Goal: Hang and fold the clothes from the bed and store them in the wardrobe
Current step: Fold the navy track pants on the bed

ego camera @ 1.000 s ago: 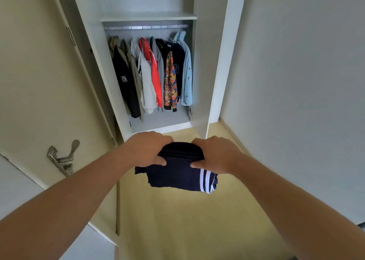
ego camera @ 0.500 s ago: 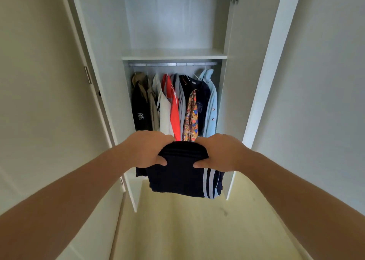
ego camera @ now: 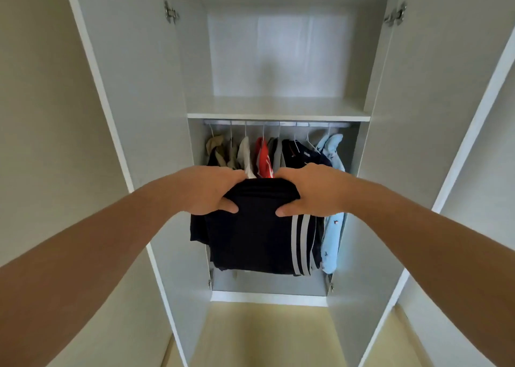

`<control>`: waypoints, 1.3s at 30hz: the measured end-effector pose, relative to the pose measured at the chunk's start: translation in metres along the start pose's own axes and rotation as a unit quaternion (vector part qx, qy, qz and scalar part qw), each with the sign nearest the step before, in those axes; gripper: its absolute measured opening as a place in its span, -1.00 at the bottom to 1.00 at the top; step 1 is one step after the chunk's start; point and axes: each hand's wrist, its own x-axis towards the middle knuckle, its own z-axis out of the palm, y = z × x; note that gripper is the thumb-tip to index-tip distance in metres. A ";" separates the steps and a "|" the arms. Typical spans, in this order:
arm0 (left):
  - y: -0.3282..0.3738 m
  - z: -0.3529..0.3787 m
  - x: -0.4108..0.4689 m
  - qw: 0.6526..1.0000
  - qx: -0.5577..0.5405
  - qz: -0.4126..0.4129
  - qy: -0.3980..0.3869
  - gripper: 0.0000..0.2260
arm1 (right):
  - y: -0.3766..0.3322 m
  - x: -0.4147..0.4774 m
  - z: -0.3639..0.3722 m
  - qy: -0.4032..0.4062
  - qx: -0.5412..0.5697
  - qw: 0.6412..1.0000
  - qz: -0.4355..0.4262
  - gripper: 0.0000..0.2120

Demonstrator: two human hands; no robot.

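The folded garment [ego camera: 250,235] hangs below the shelf [ego camera: 278,107]
The left hand [ego camera: 207,192] and right hand [ego camera: 309,192] clutch its top edge; the shelf lies above and ahead, equally near both.

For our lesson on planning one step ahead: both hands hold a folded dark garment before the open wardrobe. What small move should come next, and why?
Probably raise the folded dark garment forward onto the shelf above the rail. The left hand and right hand grip its top edge, it is already folded, the hanging clothes crowd the rail, and bare board shows on that shelf.
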 end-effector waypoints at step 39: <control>-0.332 -0.158 0.479 0.935 0.227 -0.166 0.217 -0.56 | 0.357 0.544 -0.121 0.206 -0.117 0.968 -0.084 -0.51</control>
